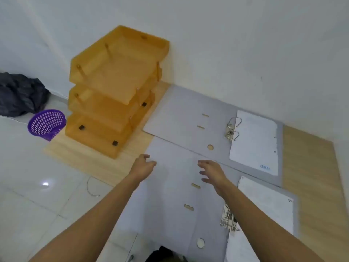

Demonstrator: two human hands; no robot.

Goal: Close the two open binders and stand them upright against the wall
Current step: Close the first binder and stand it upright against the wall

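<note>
Two grey lever-arch binders lie open and flat on a wooden board. The far binder (181, 118) reaches the white wall (245, 44), with a white sheet (255, 142) beside its metal rings. The near binder (170, 201) lies in front of it, partly overlapping its edge, with papers on its right half. My left hand (143, 165) hovers at the far left corner of the near binder's cover, fingers apart. My right hand (211, 173) is spread over the near binder's spine area, holding nothing.
An orange three-tier letter tray (117, 86) stands on the wooden board (309, 167) left of the binders, near the wall. A purple basket (47, 123) and a dark bundle of cloth (20, 93) lie on the white tiled floor further left. A thin wire (90, 188) lies on the tiles.
</note>
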